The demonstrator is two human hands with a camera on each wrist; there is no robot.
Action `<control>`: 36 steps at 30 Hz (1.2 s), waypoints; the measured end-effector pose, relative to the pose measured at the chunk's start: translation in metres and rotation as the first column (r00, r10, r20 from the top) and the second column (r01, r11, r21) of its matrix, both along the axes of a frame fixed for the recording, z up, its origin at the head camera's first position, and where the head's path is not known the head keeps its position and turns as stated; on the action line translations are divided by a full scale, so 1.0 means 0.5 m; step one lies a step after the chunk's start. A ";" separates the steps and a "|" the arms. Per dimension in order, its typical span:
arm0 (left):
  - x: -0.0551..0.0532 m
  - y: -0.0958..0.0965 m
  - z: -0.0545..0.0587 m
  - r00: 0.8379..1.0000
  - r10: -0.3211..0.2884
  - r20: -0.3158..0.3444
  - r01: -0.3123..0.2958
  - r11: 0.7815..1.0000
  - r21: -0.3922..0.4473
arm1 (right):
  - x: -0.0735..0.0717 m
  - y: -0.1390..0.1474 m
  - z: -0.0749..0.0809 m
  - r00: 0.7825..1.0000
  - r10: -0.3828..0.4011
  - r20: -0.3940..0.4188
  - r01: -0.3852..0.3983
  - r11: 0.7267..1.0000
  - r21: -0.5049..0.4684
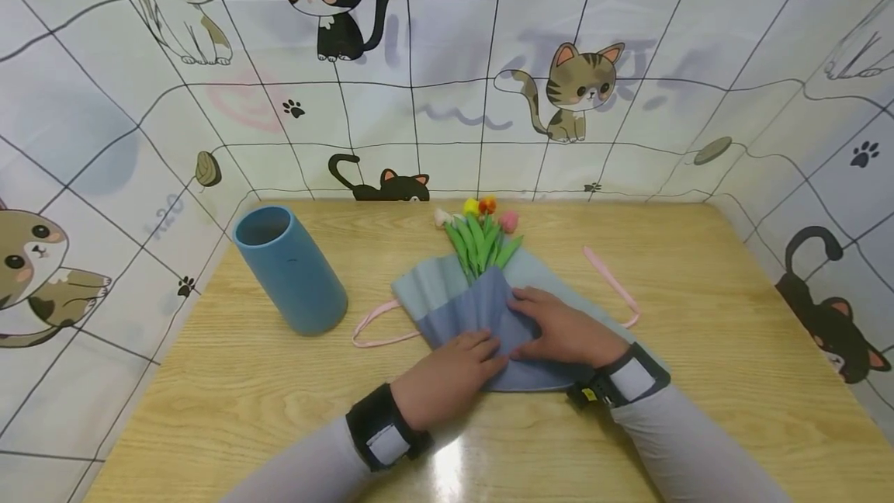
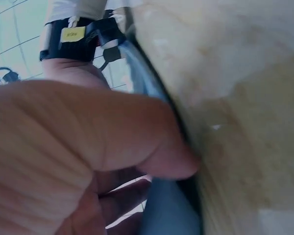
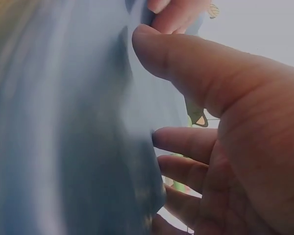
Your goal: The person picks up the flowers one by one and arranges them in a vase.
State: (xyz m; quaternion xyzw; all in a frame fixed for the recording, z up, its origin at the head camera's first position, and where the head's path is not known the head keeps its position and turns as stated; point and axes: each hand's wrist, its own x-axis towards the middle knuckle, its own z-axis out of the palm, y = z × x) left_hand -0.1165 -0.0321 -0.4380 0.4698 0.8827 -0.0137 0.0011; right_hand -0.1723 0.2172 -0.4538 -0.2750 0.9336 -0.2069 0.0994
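Broadly, a white fabric backdrop (image 1: 454, 37) printed with black grid lines and cartoon cats stands around a pale wood-grain table (image 1: 740, 309); on the table, before the person, lies a large 2-tone blue wrapping sheet (image 1: 447, 309), darker at its folded middle and lower part, paler along its outer edges; left of it, well apart, a tall blue cylindrical vase (image 1: 296, 278) stands on the table, its open top facing up.

The person's 2 hands are on the sheet; the right hand (image 1: 566, 332) lies over the right side of the fold, its thumb and fingers spread wide against the surface; the left hand (image 1: 447, 379) rests on the lower left part, fingers loosely extended across the folds; the left wrist view is dark and blurred, though the left thumb seems to lie at the sheet's edge.

A bunch of artificial-looking tulips (image 1: 482, 243) with green leaves and white, yellow, orange and pink heads lies in the sheet, its blooms beyond the top edge and its lower end hidden by the wrap; a thin pink ribbon (image 1: 615, 282) shows on either side, partly under the sheet.
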 end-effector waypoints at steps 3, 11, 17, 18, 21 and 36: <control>0.002 -0.002 -0.004 0.999 -0.003 -0.033 0.003 1.000 -0.005 | -0.004 0.000 -0.005 1.000 -0.006 -0.002 0.006 1.000 -0.017; -0.013 0.001 -0.001 0.994 0.022 -0.111 -0.022 1.000 0.004 | -0.014 0.006 -0.021 1.000 -0.020 -0.010 0.019 0.998 -0.052; -0.025 -0.014 0.023 0.997 0.028 -0.071 -0.024 0.998 0.060 | -0.021 0.014 -0.020 1.000 -0.022 0.016 0.023 0.998 -0.061; -0.026 -0.018 0.024 0.998 0.029 -0.050 -0.025 0.998 0.065 | -0.022 0.016 -0.021 1.000 -0.021 0.014 0.022 0.998 -0.060; -0.031 -0.034 0.025 0.999 0.028 -0.015 -0.027 0.998 0.060 | -0.023 0.021 -0.019 1.000 -0.017 -0.001 0.017 0.997 -0.069; -0.058 -0.078 0.013 0.935 0.222 0.275 -0.253 0.964 0.081 | -0.031 0.033 -0.015 0.998 -0.055 0.005 0.055 0.998 -0.019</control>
